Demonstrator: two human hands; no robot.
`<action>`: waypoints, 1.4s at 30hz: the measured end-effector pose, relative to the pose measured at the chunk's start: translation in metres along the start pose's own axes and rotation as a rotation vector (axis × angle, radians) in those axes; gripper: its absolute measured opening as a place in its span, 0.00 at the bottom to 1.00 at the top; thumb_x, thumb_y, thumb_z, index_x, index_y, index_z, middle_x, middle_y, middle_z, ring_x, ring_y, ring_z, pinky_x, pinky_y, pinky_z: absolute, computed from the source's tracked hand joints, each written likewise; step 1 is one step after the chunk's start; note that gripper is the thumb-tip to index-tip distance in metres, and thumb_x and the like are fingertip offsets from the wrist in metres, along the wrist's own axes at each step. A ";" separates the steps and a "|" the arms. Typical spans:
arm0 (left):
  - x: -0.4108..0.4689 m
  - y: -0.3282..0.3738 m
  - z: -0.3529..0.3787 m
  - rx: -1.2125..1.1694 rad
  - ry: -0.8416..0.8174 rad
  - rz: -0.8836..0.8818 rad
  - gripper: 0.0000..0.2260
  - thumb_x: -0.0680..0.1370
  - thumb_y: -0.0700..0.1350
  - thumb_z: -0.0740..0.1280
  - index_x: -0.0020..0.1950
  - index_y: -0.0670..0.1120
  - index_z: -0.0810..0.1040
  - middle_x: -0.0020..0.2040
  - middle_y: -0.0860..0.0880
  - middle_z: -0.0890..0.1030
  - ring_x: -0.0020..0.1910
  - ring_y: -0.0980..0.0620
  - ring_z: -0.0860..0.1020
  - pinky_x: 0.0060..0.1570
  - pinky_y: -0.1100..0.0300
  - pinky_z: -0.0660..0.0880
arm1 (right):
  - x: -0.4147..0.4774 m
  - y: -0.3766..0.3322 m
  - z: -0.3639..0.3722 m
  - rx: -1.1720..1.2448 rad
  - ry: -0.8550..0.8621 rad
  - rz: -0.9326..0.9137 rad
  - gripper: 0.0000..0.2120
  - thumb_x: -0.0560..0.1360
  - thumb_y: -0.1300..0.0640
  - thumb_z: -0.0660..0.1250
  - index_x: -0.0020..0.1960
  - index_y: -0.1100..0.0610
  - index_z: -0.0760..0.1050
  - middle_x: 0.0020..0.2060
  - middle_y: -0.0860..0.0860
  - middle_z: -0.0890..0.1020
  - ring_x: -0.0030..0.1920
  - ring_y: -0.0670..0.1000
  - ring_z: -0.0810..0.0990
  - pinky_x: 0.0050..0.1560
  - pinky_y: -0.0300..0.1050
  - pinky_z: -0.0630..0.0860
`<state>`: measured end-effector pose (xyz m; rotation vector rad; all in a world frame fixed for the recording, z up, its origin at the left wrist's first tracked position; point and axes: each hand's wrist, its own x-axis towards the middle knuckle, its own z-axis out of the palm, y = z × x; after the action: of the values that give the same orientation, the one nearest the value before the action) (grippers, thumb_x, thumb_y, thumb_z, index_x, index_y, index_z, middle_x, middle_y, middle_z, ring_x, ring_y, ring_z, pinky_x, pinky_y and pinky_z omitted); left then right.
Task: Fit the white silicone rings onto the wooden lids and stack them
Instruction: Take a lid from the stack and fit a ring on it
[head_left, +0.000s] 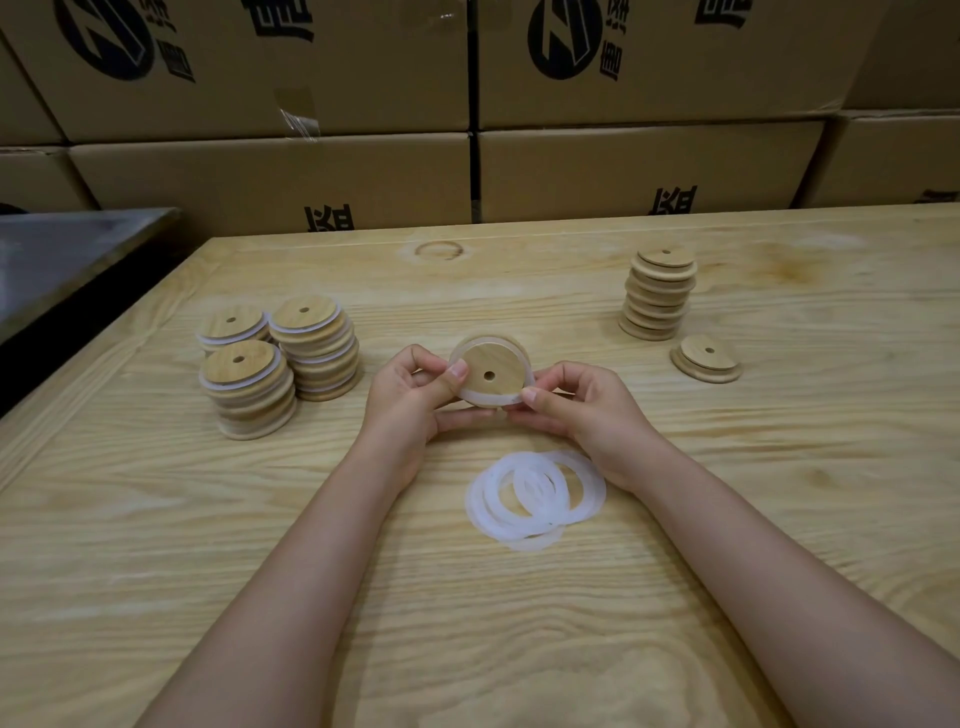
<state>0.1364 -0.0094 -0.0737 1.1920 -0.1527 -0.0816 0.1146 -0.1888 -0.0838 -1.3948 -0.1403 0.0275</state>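
A round wooden lid (493, 366) with a small centre hole is held tilted above the table, and a white silicone ring (491, 399) wraps its rim. My left hand (415, 400) pinches the lid's left edge with the thumb on the ring. My right hand (582, 405) pinches the ring at the lower right edge. Several loose white rings (535, 499) lie in a pile just in front of my hands. Three stacks of ringed lids (275, 364) stand at the left. A stack of bare lids (658, 293) stands at the right, with a single bare lid (706, 358) beside it.
The wooden table (467, 623) spreads wide around my arms. Cardboard boxes (467, 171) form a wall along its far edge. A dark metal surface (67, 249) sits beyond the table's left edge.
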 end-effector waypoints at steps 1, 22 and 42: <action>0.000 0.000 0.000 -0.008 -0.008 0.000 0.09 0.72 0.37 0.67 0.37 0.43 0.67 0.38 0.41 0.83 0.39 0.43 0.83 0.33 0.52 0.80 | 0.000 0.000 0.000 -0.007 -0.010 -0.004 0.08 0.74 0.69 0.67 0.37 0.62 0.75 0.46 0.57 0.84 0.48 0.56 0.84 0.47 0.43 0.80; 0.001 -0.001 0.000 0.018 -0.119 -0.013 0.10 0.75 0.35 0.64 0.56 0.40 0.72 0.46 0.41 0.83 0.46 0.42 0.83 0.43 0.49 0.81 | -0.001 0.000 0.003 -0.174 0.088 0.001 0.05 0.71 0.64 0.72 0.41 0.57 0.78 0.40 0.57 0.85 0.45 0.55 0.85 0.54 0.51 0.79; 0.001 0.003 0.004 -0.074 -0.105 -0.170 0.13 0.80 0.36 0.58 0.65 0.35 0.67 0.53 0.37 0.80 0.47 0.43 0.83 0.47 0.52 0.81 | -0.002 -0.003 0.003 -0.164 0.152 -0.059 0.04 0.70 0.64 0.73 0.39 0.59 0.80 0.36 0.53 0.84 0.41 0.48 0.83 0.47 0.38 0.78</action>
<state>0.1366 -0.0122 -0.0693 1.1260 -0.1393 -0.2974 0.1122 -0.1864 -0.0801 -1.5495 -0.0578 -0.1411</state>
